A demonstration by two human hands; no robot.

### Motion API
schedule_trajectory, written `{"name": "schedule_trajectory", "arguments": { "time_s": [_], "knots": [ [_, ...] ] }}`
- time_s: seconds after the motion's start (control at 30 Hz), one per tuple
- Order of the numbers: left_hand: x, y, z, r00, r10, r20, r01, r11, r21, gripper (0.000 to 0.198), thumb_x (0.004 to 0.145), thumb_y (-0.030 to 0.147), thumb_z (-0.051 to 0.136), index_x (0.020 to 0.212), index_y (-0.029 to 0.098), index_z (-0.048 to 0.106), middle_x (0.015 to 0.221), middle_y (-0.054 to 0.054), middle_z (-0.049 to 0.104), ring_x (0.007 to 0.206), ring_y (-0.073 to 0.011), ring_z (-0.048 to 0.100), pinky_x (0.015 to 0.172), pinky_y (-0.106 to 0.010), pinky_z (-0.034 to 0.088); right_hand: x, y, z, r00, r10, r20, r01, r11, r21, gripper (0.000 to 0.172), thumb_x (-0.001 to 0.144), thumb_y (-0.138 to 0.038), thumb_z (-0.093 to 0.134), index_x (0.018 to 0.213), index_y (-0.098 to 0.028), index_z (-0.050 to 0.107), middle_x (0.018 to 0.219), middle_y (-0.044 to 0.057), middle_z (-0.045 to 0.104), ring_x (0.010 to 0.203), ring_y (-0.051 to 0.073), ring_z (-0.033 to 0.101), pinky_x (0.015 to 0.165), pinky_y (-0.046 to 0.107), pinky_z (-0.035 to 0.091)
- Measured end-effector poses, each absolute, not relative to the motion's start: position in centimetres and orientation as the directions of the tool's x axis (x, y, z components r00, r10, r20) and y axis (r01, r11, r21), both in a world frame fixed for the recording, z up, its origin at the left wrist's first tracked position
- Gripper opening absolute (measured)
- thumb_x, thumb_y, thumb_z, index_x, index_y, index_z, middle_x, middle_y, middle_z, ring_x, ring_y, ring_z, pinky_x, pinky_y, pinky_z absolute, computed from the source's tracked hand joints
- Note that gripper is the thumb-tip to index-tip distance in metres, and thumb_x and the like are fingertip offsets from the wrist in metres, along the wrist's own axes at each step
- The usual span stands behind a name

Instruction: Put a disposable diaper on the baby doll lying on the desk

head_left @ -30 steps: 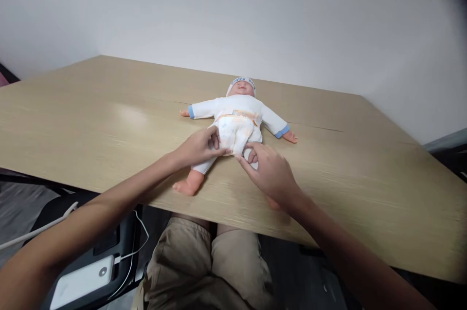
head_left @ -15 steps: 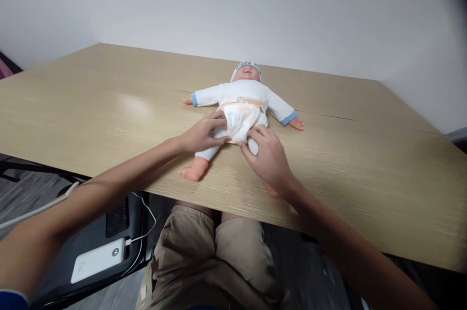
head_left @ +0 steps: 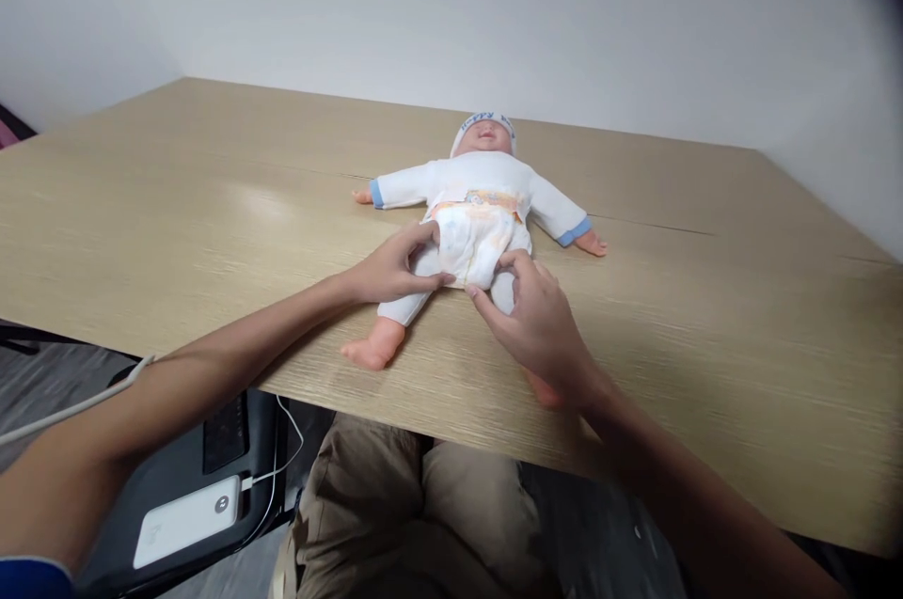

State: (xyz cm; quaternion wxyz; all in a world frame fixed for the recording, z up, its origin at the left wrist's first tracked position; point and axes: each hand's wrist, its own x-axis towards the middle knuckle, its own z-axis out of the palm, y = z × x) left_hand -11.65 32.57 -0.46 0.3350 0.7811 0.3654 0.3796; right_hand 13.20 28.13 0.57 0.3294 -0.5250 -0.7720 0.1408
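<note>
A baby doll (head_left: 486,168) in white clothes with blue cuffs lies on its back on the table, head away from me, arms spread. A white diaper (head_left: 469,237) with an orange-patterned waistband wraps its hips over the clothes. My left hand (head_left: 399,265) grips the diaper's left edge, thumb low near the crotch and fingers higher by the hip. On the other side, my right hand (head_left: 540,312) holds the right leg edge between thumb and fingers. That hand and forearm cover much of the doll's right-side leg.
The wooden table (head_left: 246,204) reaches back to a pale wall (head_left: 451,16). Below its front edge at left, a white power bank (head_left: 187,521) with a cable rests on a black seat (head_left: 169,467), beside a dark phone-like object (head_left: 226,434). A pale cable (head_left: 77,406) crosses my left forearm.
The view has shifted slightly, and the doll appears a little larger. My thumbs and fingers remain at the diaper's leg edges, with the right hand slightly farther right and lower.
</note>
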Motion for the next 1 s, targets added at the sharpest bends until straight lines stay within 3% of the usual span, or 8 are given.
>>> {"name": "schedule_trajectory", "arguments": {
  "time_s": [0.1,0.23,0.33,0.53,0.67,0.83,1.0],
  "knots": [
    [-11.5,32.1,-0.9,0.376,0.864,0.334,0.230,-0.436,0.870,0.041,0.086,0.039,0.086,0.099,0.025,0.050,0.099,-0.002,0.058,0.092,-0.0220,0.057,0.085,-0.041,0.051,13.1,28.2,0.7,-0.147,0.933,0.327,0.664,0.339,-0.667,0.033,0.092,-0.040,0.075,0.112,-0.026,0.052,0.108,0.006,0.077,0.091,0.028,0.069,0.079,0.039,0.042],
    [-11.4,31.3,-1.7,0.256,0.914,0.313,0.185,-0.364,0.913,0.053,0.084,0.038,0.090,0.105,0.027,0.043,0.116,-0.005,0.060,0.100,-0.0210,0.063,0.089,-0.041,0.056,13.5,28.1,0.9,-0.081,0.945,0.315,0.663,0.287,-0.691,0.039,0.090,-0.045,0.079,0.110,-0.027,0.051,0.104,0.005,0.080,0.089,0.028,0.072,0.077,0.039,0.042],
    [-11.3,30.7,-2.0,0.206,0.941,0.268,0.158,-0.302,0.940,0.055,0.085,0.041,0.091,0.115,0.027,0.046,0.125,-0.008,0.064,0.108,-0.0227,0.067,0.096,-0.044,0.058,13.9,28.1,1.2,-0.042,0.955,0.294,0.656,0.248,-0.713,0.041,0.088,-0.051,0.083,0.106,-0.027,0.055,0.099,0.005,0.082,0.089,0.029,0.074,0.079,0.040,0.044],
    [-11.3,30.1,-0.4,0.242,0.954,0.176,0.293,-0.245,0.924,0.043,0.087,0.050,0.091,0.111,0.021,0.068,0.102,-0.005,0.074,0.093,-0.0237,0.068,0.084,-0.041,0.056,14.3,28.1,1.7,-0.066,0.962,0.264,0.705,0.232,-0.670,0.031,0.091,-0.055,0.081,0.092,-0.027,0.071,0.101,0.005,0.085,0.086,0.029,0.074,0.081,0.043,0.045],
    [-11.6,30.2,0.5,0.348,0.929,0.126,0.322,-0.244,0.915,0.033,0.095,0.053,0.082,0.102,0.021,0.075,0.100,-0.005,0.076,0.089,-0.0233,0.068,0.080,-0.040,0.055,14.4,28.0,1.9,-0.088,0.961,0.262,0.699,0.247,-0.671,0.030,0.092,-0.056,0.080,0.093,-0.027,0.073,0.101,0.004,0.086,0.082,0.028,0.074,0.079,0.042,0.047],
    [-11.7,30.7,0.0,0.356,0.933,0.055,0.121,-0.104,0.987,0.035,0.092,0.048,0.086,0.112,0.022,0.075,0.115,-0.010,0.081,0.106,-0.0282,0.076,0.090,-0.044,0.062,14.5,27.7,2.2,-0.004,0.972,0.236,0.655,0.181,-0.734,0.041,0.090,-0.062,0.083,0.099,-0.025,0.068,0.095,0.004,0.086,0.070,0.025,0.073,0.075,0.041,0.050],
    [-11.9,31.3,-0.6,0.377,0.926,-0.037,-0.046,0.058,0.997,0.041,0.088,0.046,0.092,0.116,0.022,0.074,0.121,-0.014,0.081,0.112,-0.0305,0.078,0.098,-0.049,0.065,14.6,27.7,2.5,-0.101,0.947,0.303,0.725,0.279,-0.630,0.028,0.097,-0.055,0.076,0.090,-0.028,0.079,0.099,0.003,0.087,0.082,0.028,0.076,0.080,0.043,0.050]
  ]
}}
